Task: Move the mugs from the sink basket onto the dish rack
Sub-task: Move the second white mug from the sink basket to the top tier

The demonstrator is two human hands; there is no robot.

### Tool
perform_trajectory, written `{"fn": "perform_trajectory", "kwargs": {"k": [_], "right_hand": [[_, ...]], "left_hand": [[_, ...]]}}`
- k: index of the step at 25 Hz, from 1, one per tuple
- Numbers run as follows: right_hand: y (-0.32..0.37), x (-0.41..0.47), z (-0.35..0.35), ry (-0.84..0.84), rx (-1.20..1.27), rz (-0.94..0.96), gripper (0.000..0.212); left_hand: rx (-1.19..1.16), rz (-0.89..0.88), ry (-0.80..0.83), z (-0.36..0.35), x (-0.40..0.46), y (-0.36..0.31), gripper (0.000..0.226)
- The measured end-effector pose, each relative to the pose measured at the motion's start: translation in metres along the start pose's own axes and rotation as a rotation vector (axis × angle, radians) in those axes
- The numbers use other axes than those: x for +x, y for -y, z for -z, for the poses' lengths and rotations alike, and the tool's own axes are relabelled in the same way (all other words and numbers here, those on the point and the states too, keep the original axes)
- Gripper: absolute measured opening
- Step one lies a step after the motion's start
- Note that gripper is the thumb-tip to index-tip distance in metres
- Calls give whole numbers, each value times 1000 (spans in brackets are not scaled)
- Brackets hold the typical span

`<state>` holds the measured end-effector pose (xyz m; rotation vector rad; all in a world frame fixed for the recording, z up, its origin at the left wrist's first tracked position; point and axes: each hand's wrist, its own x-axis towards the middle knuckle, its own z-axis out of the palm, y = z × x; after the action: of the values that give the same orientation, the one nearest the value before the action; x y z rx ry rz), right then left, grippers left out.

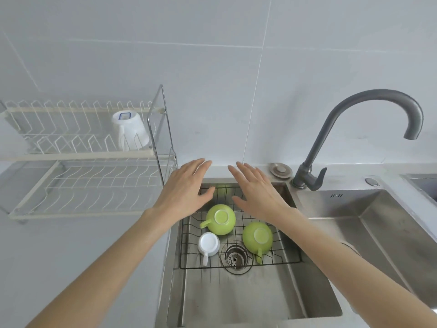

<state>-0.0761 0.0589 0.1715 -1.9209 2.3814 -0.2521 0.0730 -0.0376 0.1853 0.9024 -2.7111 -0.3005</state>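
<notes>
Pale tiled wall backed a grey desk [71, 245] with a steel sink [236, 299]. One white mug [131, 131] sat on the rack [82, 185]; two green mugs [221, 218] [257, 236] and a small white mug [208, 243] lay upturned in the basket [279, 260]. Left hand [184, 188] and right hand [257, 192] hovered above, fingers spread, holding nothing. The reach seemed underway; next, lower and grasp a mug.

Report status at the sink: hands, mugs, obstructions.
Left hand and right hand open, empty, above the sink basket. Three mugs upside down in basket, one on the dish rack. Nothing blocking.
</notes>
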Motion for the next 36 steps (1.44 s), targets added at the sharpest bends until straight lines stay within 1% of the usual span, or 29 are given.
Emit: {"fn": "perform_trajectory", "kwargs": {"k": [6, 10, 13, 20, 23, 27, 30, 36], "right_hand": [[-23, 3, -53, 123, 54, -2, 71], [-30, 12, -88, 227, 107, -24, 71], [-33, 18, -114, 309, 165, -57, 70], [-33, 27, -176, 535, 343, -173, 69], [-32, 32, -201, 603, 509, -269, 65], [-29, 41, -227, 588, 785, -551, 57], [-26, 46, -240, 646, 844, -657, 60], [-22, 55, -250, 619, 899, -771, 56]], "left_hand": [[-60, 123, 162, -62, 0, 14, 61], [-201, 224, 300, -104, -4, 30, 59], [-290, 295, 396, -134, -7, 44, 57], [-394, 448, 560, -196, -9, 60, 59], [-450, 479, 612, -218, -10, 65, 60], [-468, 516, 627, -236, -9, 67, 63], [-445, 548, 656, -243, -8, 68, 69], [-410, 556, 651, -249, -10, 68, 71]]}}
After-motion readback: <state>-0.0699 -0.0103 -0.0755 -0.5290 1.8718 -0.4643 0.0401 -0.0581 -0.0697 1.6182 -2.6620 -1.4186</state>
